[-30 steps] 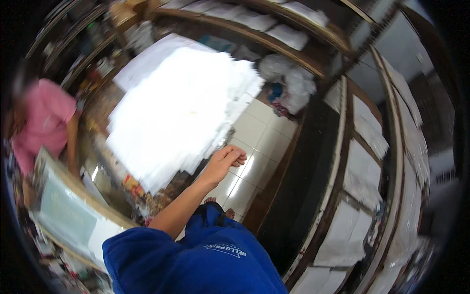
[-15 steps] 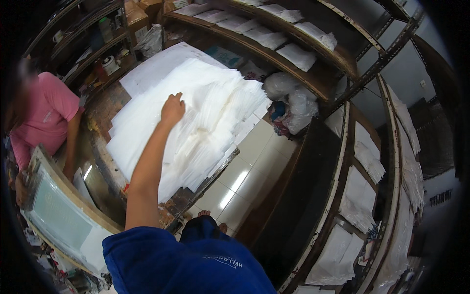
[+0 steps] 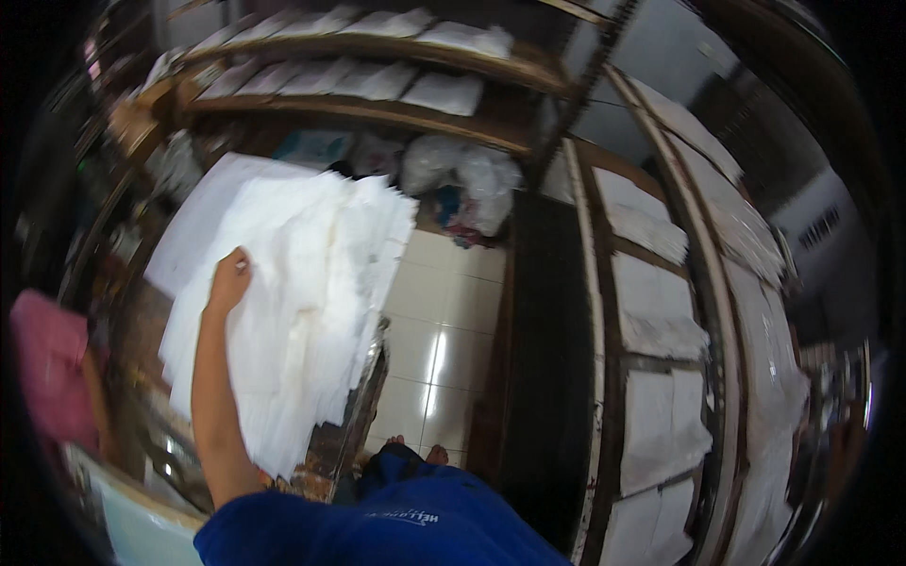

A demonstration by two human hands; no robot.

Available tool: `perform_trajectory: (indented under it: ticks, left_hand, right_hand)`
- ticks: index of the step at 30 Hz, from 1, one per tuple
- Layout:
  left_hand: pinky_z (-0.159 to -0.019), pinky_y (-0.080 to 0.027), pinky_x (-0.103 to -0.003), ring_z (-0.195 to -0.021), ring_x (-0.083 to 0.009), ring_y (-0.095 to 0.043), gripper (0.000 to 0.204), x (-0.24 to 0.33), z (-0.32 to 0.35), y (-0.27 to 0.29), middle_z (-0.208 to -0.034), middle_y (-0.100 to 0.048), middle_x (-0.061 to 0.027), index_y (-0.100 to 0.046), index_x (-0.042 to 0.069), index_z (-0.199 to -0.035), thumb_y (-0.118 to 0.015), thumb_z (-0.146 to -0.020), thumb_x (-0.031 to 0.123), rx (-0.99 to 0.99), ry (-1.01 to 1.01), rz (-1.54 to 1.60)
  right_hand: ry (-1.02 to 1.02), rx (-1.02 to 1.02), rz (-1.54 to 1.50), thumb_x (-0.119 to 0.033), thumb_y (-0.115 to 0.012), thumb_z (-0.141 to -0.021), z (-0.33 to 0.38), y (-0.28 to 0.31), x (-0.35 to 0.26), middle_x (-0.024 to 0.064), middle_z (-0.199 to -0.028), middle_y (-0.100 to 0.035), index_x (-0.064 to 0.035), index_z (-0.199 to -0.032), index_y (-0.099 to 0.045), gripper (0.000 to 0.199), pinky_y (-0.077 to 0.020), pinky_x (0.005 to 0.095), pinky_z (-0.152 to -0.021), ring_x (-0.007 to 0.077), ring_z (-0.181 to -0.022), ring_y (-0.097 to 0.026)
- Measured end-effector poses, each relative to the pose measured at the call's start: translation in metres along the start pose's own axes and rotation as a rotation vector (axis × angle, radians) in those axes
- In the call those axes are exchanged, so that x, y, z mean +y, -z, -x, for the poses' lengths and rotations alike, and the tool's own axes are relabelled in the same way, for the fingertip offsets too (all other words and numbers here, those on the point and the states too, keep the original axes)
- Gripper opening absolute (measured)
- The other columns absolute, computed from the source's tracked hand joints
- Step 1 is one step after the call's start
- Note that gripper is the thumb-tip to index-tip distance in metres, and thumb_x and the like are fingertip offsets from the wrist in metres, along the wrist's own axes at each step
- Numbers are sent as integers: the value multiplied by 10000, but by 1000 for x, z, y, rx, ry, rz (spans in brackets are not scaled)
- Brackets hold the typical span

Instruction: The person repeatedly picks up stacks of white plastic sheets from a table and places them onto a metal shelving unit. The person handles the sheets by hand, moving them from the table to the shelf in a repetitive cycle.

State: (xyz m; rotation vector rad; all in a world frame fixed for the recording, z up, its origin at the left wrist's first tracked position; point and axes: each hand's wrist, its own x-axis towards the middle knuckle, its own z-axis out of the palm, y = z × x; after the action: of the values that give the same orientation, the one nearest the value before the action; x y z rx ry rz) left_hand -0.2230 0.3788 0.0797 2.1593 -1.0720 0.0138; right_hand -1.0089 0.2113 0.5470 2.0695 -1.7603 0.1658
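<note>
My left hand [image 3: 229, 278] rests over the left part of a large pile of thin white sheets [image 3: 293, 283], its fingers curled closed. Whether a sheet's edge is pinched between the fingertips is hard to make out. The sheets lie fanned out, their uneven edges stepping down toward the right; whether they are paper or plastic does not show. Beyond them, flatter pale sheets [image 3: 193, 212] stick out at the far left. Under the pile, the worn, stained table [image 3: 137, 325] shows along its left side. My right hand is out of the picture.
Shelves [image 3: 359, 111] with flat white packs stand at the back, bulging clear plastic bags [image 3: 462, 174] beneath them. A rack [image 3: 585, 283] of similar packs runs along the right. At left, a person in pink [image 3: 52, 363] is beside a framed screen [image 3: 142, 519]. Tiled floor [image 3: 429, 311] lies right of the table.
The view has turned to the right, so the table, pile and person sit farther left in the picture. My left hand remains over the pile, fingers still curled.
</note>
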Motion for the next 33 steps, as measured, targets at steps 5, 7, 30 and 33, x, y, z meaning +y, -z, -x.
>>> perform_trajectory:
  ticks: [5, 7, 30, 33]
  left_hand:
    - [-587, -387, -333, -602, -258, -460, 40, 162, 20, 68, -706, -508, -131, -505, -22, -805, -528, -774, -32, -52, -258, -29]
    - [-605, -406, -340, -651, -302, -509, 84, 222, 45, 71, -728, -526, -152, -515, -15, -806, -543, -739, -57, -164, -290, 5]
    - [-601, -479, -311, -825, -198, -615, 170, 449, 154, 4, -1014, -654, -126, -657, 72, -1009, -611, -847, 50, -287, -1185, 999]
    - [-684, -467, -319, -730, -206, -553, 258, 427, 150, -39, -1051, -592, -178, -587, -14, -964, -519, -715, -29, -466, -897, 986]
  right_hand:
    - [212, -57, -249, 3, -719, -737, -19, -14, -115, 93, -680, -532, -41, -1081, -586, 371, -430, 314, -564, 175, -588, -514]
    - [562, -223, -443, -58, -703, -782, -29, -12, -163, 185, -865, -627, -60, -1132, -543, 385, -489, 420, -632, 303, -739, -654]
    - [30, -169, -881, -111, -558, -876, 62, -18, -65, 54, -920, -603, -63, -1092, -517, 225, -466, 301, -690, 131, -798, -568]
    - [-204, 217, -782, -156, -567, -883, 105, -18, 16, 26, -923, -590, -100, -1063, -535, 191, -455, 274, -767, 118, -861, -558]
